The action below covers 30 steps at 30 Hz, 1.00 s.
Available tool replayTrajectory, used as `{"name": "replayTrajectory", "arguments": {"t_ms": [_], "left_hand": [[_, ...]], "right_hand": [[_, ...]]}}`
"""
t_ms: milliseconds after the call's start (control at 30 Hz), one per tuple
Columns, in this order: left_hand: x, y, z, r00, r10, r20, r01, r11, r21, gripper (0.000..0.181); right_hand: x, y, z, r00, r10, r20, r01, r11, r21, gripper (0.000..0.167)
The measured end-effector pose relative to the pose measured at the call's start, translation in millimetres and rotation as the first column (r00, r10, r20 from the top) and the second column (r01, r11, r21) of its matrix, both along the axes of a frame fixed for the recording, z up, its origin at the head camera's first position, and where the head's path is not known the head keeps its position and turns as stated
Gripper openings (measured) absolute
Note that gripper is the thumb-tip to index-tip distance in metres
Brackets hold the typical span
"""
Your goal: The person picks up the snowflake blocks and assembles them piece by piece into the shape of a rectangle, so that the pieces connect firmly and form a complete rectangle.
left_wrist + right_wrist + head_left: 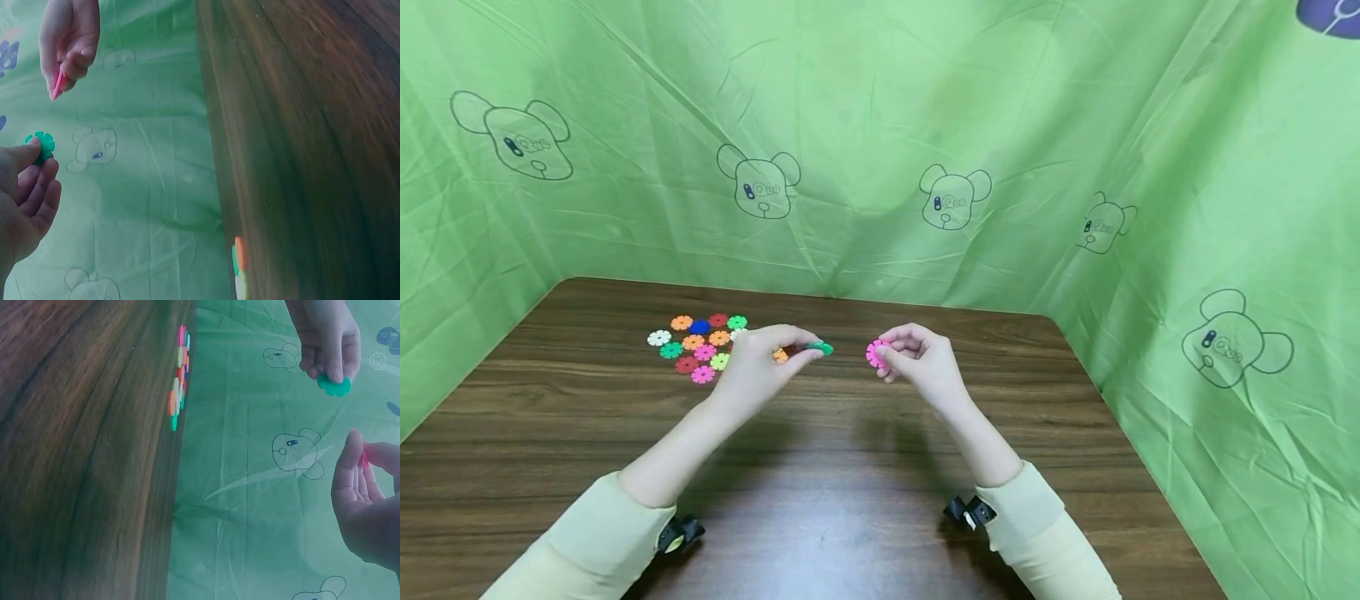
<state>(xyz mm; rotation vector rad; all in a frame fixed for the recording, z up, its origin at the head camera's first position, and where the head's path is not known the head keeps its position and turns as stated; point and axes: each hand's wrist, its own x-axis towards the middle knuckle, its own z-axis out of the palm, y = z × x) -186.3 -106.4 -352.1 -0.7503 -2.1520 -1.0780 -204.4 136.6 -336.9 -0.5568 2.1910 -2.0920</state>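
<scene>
Between thumb and fingers my left hand (pixel 758 360) pinches a green notched plastic disc (pixel 824 348), shaped like a snowflake or flower; its toothed rim shows in the left wrist view (pixel 44 147). My right hand (pixel 927 365) pinches a pink disc (pixel 874 354) of the same kind, seen nearly edge-on in both wrist views. Both hands are raised above the table, facing each other, and the two discs are apart. Partly behind the left hand lies a group of loose discs, among them a white one (pixel 659 337), a blue one (pixel 700 327) and a pink one (pixel 703 375).
The dark wood-grain table (pixel 820 467) reaches back to a green cloth (pixel 850 125) with printed bear heads, which hangs behind it and at both sides. Black wrist cameras (pixel 680 534) sit at the sleeve cuffs.
</scene>
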Motion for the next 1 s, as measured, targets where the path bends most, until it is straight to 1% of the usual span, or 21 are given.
{"name": "replayTrajectory", "arguments": {"t_ms": [167,300,400,533,700,800,1000], "left_hand": [[-1.4,10.1,-5.5,1.0,-0.017,-0.021,0.018,1.0,0.02,0.011],[-1.8,18.8,-10.7,0.998,-0.042,-0.043,0.043,0.999,0.026,0.009],[-2.0,24.2,-12.9,0.998,-0.046,-0.039,0.047,0.998,0.035,0.009],[-1.5,29.4,-12.6,0.998,-0.052,-0.032,0.053,0.998,0.039,0.01],[-1.7,33.5,-12.4,0.997,-0.06,-0.054,0.061,0.998,0.03,0.012],[-2.0,35.0,-12.5,0.996,-0.064,-0.056,0.065,0.997,0.032,0.013],[-2.4,37.4,-12.5,0.994,-0.1,-0.052,0.103,0.994,0.048,0.013]], "right_hand": [[2.6,-3,-3.3,1.0,0.01,-0.012,-0.01,0.999,-0.034,0.023],[2.9,-4,-5.0,1.0,0.012,-0.023,-0.013,1.0,-0.028,0.022],[2.8,-5,-6.2,1.0,0.018,-0.02,-0.019,1.0,-0.019,0.021],[2.7,-6,-8.4,1.0,0.015,0.008,-0.015,1.0,-0.007,0.021],[1.9,-5,-10.2,0.999,0.013,0.04,-0.013,1.0,0.008,0.021],[1.7,-4,-10.6,0.998,0.017,0.056,-0.018,1.0,0.013,0.022],[2.5,-3,-10.7,0.996,0.029,0.08,-0.03,1.0,0.009,0.025]]}}
